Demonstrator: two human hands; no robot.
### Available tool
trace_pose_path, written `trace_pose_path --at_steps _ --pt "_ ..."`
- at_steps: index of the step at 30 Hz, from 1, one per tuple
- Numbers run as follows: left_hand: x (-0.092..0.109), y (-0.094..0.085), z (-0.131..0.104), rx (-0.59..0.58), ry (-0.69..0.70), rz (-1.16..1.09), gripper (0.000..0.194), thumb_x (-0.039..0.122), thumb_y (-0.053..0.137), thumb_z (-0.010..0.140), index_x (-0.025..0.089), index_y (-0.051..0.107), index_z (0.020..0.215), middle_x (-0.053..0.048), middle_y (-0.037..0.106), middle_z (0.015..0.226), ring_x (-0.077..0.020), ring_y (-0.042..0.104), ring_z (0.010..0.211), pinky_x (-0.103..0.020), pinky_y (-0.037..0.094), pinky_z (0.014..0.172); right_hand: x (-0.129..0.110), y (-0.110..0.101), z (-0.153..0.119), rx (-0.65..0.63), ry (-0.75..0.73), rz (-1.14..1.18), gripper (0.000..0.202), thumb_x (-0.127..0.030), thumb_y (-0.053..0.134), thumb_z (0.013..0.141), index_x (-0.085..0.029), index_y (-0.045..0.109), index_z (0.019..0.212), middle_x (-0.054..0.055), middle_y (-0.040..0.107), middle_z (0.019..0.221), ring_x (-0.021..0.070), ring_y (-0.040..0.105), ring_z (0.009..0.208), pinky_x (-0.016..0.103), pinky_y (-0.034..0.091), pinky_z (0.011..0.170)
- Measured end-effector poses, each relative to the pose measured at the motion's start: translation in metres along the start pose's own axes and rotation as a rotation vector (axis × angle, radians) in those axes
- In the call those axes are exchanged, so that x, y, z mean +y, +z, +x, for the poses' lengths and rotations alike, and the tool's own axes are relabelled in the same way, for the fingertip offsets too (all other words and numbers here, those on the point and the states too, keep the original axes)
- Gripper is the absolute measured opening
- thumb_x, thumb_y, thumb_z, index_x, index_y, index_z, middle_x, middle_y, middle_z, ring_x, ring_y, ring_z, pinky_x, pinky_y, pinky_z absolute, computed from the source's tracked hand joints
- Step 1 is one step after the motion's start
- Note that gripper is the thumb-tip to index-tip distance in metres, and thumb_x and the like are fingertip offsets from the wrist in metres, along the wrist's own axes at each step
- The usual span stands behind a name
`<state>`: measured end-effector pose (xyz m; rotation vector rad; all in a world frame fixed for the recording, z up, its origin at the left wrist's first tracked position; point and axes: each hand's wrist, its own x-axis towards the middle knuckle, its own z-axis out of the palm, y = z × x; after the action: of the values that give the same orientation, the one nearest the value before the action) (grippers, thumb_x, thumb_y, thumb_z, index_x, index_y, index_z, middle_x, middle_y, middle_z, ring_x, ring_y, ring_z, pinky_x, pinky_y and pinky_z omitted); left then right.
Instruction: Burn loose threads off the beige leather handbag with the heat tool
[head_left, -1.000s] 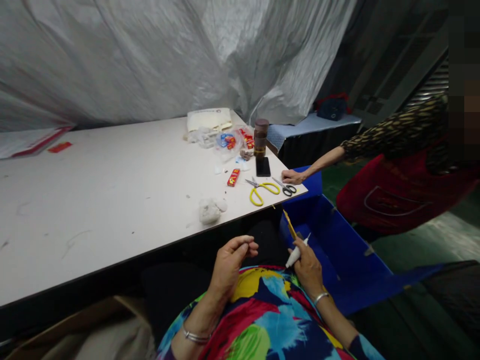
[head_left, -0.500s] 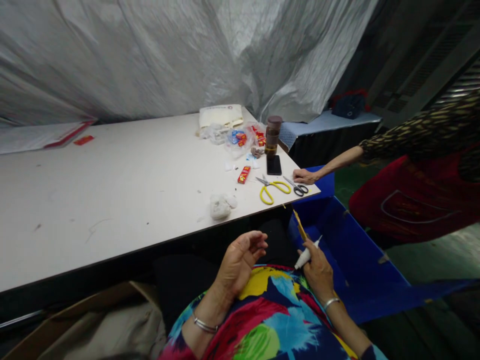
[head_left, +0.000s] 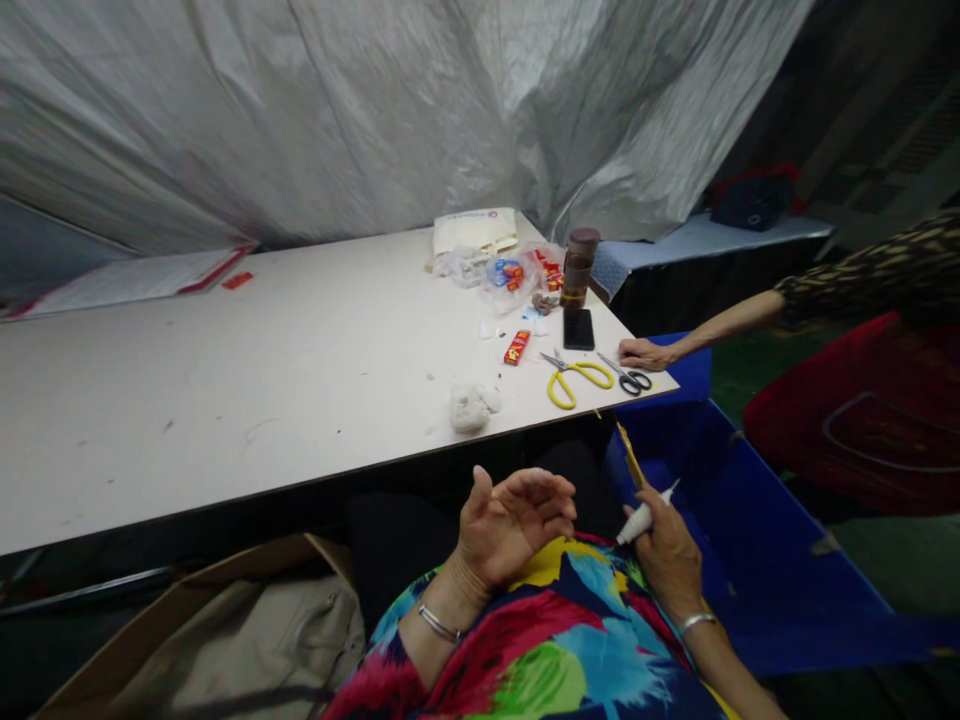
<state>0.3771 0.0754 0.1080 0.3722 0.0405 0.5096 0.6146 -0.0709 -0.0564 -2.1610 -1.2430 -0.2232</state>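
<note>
My left hand (head_left: 514, 520) is held palm up above my lap, thumb apart from the fingers, with nothing in it. To its right, my right hand (head_left: 667, 545) grips a small white tube (head_left: 641, 522) with a pointed nozzle. A thin yellowish strip (head_left: 630, 455) rises from the same hand toward the table corner. On the white table (head_left: 300, 380) ahead lie yellow-handled scissors (head_left: 574, 380), black-handled scissors (head_left: 630, 378), a black phone (head_left: 578, 329), a red packet (head_left: 517, 347) and a crumpled white bundle (head_left: 469, 408).
A co-worker's hand (head_left: 645, 354) rests at the table's right corner. Behind the phone stand a brown bottle (head_left: 580, 268) and plastic bags (head_left: 506, 283). A large blue bin (head_left: 765, 540) is at my right; a box holding a beige bag (head_left: 255, 630) is at lower left.
The whole view has shifted, with the table and items appearing farther right. My left hand has turned palm up and its thumb has spread. My right hand keeps its hold on the tube and strip.
</note>
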Motion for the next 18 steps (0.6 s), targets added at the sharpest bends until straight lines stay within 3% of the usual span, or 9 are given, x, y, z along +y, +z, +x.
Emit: trace_pose_path --at_steps 5,8,10,12,14,18 --pt "0.001 0.003 0.004 0.035 0.037 0.148 0.076 0.080 0.055 0.092 0.018 0.073 0.133 -0.017 0.063 0.146 -0.0343 0.058 0.131 -0.044 0.049 0.106 -0.008 -0.005 0.008 0.050 0.136 0.177 0.045 -0.059 0.050 0.102 -0.021 0.065 0.120 0.014 0.074 0.128 0.0341 0.070 0.116 0.047 0.055 0.097" --pt "-0.002 0.001 0.006 0.074 0.097 0.371 0.078 0.078 0.053 0.094 0.026 0.058 0.151 -0.014 0.049 0.161 -0.0354 0.045 0.146 -0.047 0.040 0.116 -0.033 -0.025 0.024 0.161 0.212 0.413 0.040 -0.059 0.063 0.097 -0.022 0.062 0.112 0.015 0.073 0.129 0.0325 0.071 0.116 0.049 0.056 0.100" --pt "-0.004 -0.002 0.006 0.073 0.131 0.568 0.076 0.075 0.055 0.095 0.031 0.051 0.157 -0.011 0.042 0.167 -0.0350 0.036 0.153 -0.049 0.031 0.123 -0.059 -0.045 0.037 0.161 0.214 0.608 0.031 -0.049 0.067 0.098 -0.024 0.059 0.114 0.013 0.075 0.125 0.0266 0.077 0.101 0.042 0.062 0.089" --pt "-0.005 -0.006 0.005 0.041 0.141 0.770 0.076 0.074 0.057 0.095 0.035 0.046 0.160 -0.007 0.034 0.171 -0.0346 0.026 0.158 -0.050 0.024 0.128 -0.089 -0.067 0.050 0.182 0.163 0.708 0.023 -0.039 0.070 0.099 -0.024 0.059 0.112 0.009 0.079 0.109 0.0226 0.079 0.084 0.036 0.064 0.075" --pt "-0.004 -0.008 0.003 -0.008 0.132 0.963 0.080 0.076 0.058 0.093 0.037 0.042 0.161 -0.004 0.026 0.175 -0.0347 0.018 0.161 -0.051 0.018 0.131 -0.117 -0.085 0.063 0.227 0.038 0.703 0.018 -0.031 0.073 0.098 -0.024 0.059 0.107 0.006 0.079 0.103 0.0226 0.079 0.092 0.036 0.064 0.084" --pt "-0.002 -0.007 0.000 -0.051 0.121 1.231 0.087 0.075 0.060 0.093 0.037 0.031 0.166 -0.002 0.014 0.178 -0.0334 0.008 0.163 -0.050 0.008 0.133 -0.155 -0.099 0.080 0.202 -0.108 0.734 0.018 -0.022 0.074 0.097 -0.025 0.060 0.107 0.002 0.079 0.102 0.0186 0.078 0.090 0.031 0.064 0.082"
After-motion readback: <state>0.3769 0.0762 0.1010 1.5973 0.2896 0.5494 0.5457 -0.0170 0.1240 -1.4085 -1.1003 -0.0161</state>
